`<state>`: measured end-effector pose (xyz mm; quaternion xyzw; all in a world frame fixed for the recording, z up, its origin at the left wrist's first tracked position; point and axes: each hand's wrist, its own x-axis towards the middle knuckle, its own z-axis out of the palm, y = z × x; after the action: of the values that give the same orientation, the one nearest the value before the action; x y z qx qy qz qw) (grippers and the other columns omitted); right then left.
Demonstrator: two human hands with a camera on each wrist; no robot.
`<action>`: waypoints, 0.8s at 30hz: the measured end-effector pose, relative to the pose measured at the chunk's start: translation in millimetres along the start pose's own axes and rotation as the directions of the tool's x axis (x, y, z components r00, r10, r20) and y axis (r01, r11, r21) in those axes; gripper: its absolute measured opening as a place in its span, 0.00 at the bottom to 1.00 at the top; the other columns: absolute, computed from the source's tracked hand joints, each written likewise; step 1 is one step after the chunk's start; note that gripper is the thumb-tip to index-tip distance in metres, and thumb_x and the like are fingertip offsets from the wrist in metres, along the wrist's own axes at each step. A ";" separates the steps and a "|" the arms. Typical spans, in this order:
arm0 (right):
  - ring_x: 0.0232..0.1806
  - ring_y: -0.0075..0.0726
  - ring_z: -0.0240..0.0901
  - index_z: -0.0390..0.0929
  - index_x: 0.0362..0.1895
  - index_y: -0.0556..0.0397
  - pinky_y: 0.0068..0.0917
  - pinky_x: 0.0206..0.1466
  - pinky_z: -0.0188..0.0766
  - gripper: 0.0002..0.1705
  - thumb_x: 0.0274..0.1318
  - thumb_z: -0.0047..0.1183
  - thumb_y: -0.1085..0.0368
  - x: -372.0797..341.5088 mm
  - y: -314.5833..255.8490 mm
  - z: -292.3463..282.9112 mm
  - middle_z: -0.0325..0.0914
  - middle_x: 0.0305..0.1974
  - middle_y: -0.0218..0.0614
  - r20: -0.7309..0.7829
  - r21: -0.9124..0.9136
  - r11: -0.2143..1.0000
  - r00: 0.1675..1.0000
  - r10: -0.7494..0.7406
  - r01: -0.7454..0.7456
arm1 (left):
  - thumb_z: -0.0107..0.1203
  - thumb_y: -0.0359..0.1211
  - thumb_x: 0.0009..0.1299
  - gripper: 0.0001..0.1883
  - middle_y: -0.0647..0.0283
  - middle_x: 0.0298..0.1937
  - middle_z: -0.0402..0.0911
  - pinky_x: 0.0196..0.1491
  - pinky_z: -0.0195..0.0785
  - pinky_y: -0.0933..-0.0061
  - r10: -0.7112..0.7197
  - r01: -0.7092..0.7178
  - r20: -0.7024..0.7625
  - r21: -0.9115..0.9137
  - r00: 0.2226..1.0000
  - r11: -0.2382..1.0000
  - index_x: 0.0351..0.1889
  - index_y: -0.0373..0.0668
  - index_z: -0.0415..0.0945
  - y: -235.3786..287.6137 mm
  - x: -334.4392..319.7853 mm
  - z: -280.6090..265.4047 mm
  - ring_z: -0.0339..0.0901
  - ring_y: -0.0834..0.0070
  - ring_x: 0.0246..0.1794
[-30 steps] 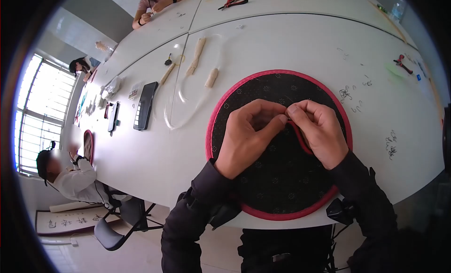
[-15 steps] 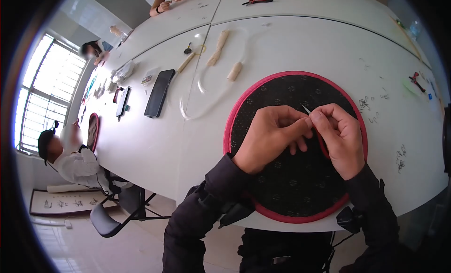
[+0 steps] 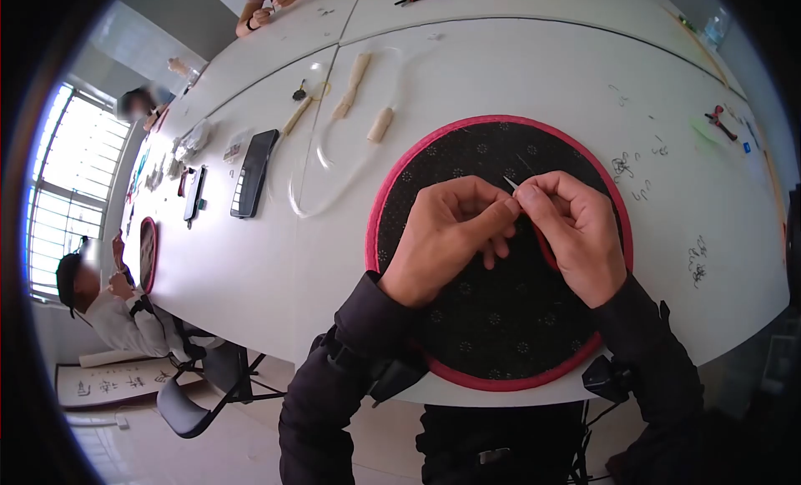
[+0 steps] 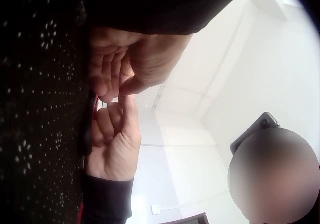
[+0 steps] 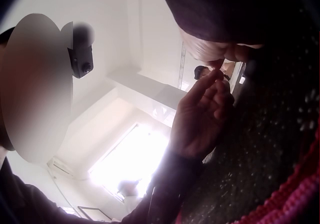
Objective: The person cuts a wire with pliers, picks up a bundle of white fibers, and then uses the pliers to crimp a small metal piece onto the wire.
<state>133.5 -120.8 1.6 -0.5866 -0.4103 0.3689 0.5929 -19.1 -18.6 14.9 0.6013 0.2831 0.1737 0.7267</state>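
Over the round black mat with a red rim (image 3: 386, 185), both hands meet at the fingertips. My right hand (image 3: 577, 235) is curled round a red-handled tool (image 3: 544, 246), whose pointed metal tip (image 3: 511, 183) shows above the fingers. Thumb and forefinger of my left hand (image 3: 450, 239) pinch a small thing right beside the tool; the fingertips hide its shape, and the other fingers hang loosely. The left wrist view has my left hand (image 4: 150, 58) above my right hand (image 4: 116, 151). In the right wrist view, my left hand (image 5: 197, 126) reaches up to my right hand (image 5: 202, 48).
Left of the mat lie a phone (image 3: 254, 175), clear tubing (image 3: 302, 211) and pale wrapped pieces (image 3: 352, 86). Dark bits of wire (image 3: 697, 264) and red pliers (image 3: 721, 123) are to the right. A person in white (image 3: 125, 318) sits at the left; another is across the table.
Since the oldest frame, the tool's pointed tip has come into view above the fingertips, and the left hand's lower fingers have spread downward. The head view swung away and back.
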 end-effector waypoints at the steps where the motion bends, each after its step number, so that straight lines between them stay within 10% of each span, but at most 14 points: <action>1: 0.24 0.07 0.63 0.79 0.40 0.61 0.14 0.26 0.58 0.13 0.70 0.54 0.61 -0.7 -0.3 -0.4 0.76 0.24 0.22 -0.006 -0.004 1.000 1.000 -0.005 0.005 | 0.58 0.34 0.74 0.11 0.62 0.33 0.82 0.29 0.72 0.78 0.004 -0.004 -0.005 0.002 1.000 1.000 0.44 0.33 0.78 0.0 -0.4 1.6 0.81 0.78 0.28; 24: 0.22 0.17 0.59 0.77 0.33 0.58 0.23 0.26 0.57 0.18 0.72 0.46 0.59 -3.7 -10.7 0.1 0.70 0.22 0.27 0.051 -0.234 0.970 0.997 -0.055 0.065 | 0.57 0.34 0.75 0.11 0.61 0.35 0.81 0.29 0.75 0.78 0.040 -0.048 -0.106 -0.075 0.994 0.996 0.43 0.33 0.78 -2.4 0.9 3.4 0.80 0.78 0.31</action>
<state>131.5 -124.5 12.1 -0.6318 -0.4817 0.3124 0.5208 -16.5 -21.2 12.8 0.5688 0.3004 0.2315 0.7298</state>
